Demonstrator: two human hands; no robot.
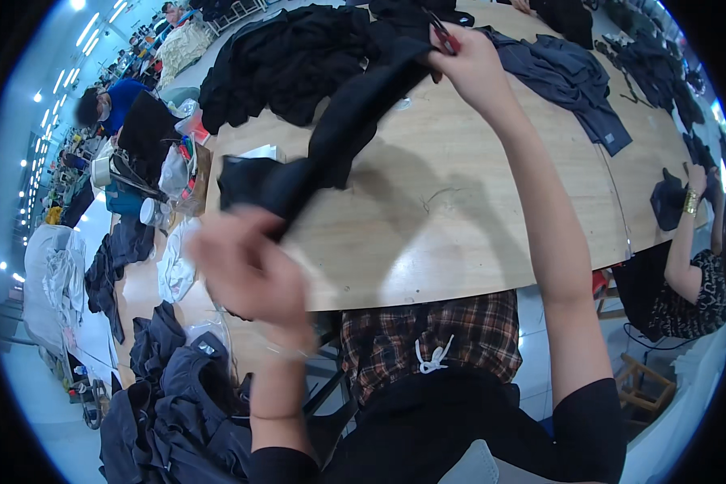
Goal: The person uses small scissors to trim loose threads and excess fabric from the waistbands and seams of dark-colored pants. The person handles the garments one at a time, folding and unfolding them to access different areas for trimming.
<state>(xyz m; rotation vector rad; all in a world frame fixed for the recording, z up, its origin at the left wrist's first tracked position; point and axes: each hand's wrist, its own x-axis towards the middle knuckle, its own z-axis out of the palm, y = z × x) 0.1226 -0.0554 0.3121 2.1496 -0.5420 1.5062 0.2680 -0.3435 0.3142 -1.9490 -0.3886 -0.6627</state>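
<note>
A black garment (339, 129) stretches diagonally above the table between my two hands. My right hand (469, 68), raised at the far side, is closed on its upper end. Red-handled thread snips (445, 39) are also in that hand, their dark blades pointing up and away. My left hand (254, 262), smeared by motion, is at the garment's lower end near the table's left part. Its fingers appear closed on the cloth, though blur hides their exact grip. Part of the garment hangs loosely just beyond the left hand.
A heap of black garments (282, 68) covers the far side of the wooden table (476, 234). Dark grey garments (561, 77) lie farther right; more hang at lower left (189, 403). A box of odds and ends (198, 173) stands left. A co-worker's hand (696, 179) handles dark cloth at right.
</note>
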